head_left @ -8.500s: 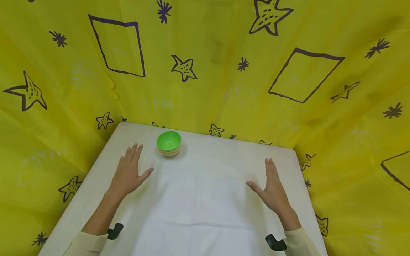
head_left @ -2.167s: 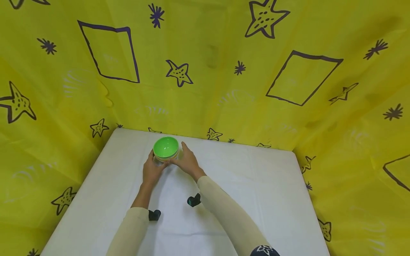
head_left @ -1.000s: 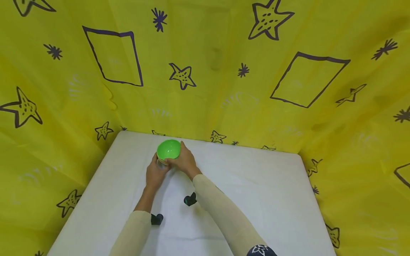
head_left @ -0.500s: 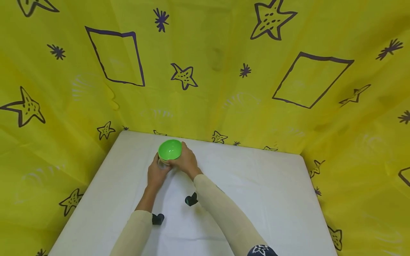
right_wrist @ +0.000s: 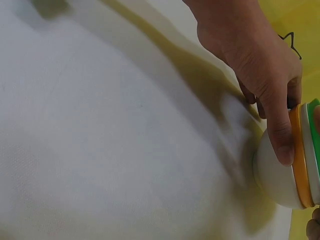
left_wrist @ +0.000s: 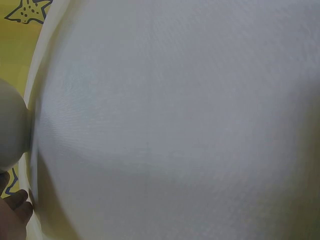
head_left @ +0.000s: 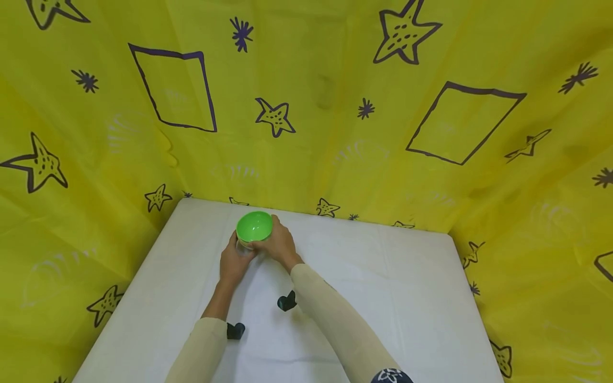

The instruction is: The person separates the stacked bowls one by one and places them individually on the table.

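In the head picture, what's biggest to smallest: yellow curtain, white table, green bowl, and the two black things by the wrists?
1. Yellow curtain
2. White table
3. Green bowl
4. Left black thing and right black thing: look too alike to rank

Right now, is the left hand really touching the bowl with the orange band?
Touching. The right wrist view shows the left hand with its thumb laid against the white side of the bowl, beside the orange band, no gap between.

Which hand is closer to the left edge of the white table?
Left. The left hand holds the green bowl on its left side, nearer the table's left edge; the right hand is on the bowl's right side, farther away.
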{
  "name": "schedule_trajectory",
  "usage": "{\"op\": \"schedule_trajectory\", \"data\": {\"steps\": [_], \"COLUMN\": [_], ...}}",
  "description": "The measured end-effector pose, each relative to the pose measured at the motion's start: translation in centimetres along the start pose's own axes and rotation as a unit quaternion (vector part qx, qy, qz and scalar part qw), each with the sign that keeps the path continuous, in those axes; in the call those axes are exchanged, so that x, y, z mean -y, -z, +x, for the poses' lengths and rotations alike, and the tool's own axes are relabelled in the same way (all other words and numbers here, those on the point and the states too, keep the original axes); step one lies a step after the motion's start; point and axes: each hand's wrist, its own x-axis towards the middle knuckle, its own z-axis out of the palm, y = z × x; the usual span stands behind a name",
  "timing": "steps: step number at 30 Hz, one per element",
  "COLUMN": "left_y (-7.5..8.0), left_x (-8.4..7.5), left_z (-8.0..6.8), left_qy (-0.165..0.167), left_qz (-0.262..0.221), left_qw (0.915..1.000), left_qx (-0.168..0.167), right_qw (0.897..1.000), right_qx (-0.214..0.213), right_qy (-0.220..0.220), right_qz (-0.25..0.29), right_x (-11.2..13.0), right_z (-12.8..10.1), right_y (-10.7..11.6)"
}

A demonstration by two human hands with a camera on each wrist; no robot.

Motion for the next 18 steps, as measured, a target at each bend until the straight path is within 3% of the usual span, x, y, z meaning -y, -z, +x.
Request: {"op": "schedule_trajectory", "data": {"steps": [8,18], "left_y": [-0.38,-0.39], "left_x": [0.68,0.62], "left_z": [0.21,0.31], "left_qy": [-0.016,-0.005], "left_qz": [0.008,0.012], "left_qw": [0.9998,0.9999], "left_qx": [-0.009,-0.001], "right_qw": [1.0,0.999], "right_qx": [-0.003,-0.019], "right_qy": [0.011,0.032], "right_qz": [0.005,0.019], "right_x": [-0.42,-0.52], "right_z": [0.12,0.0], "right_y": [0.13,0.87]}}
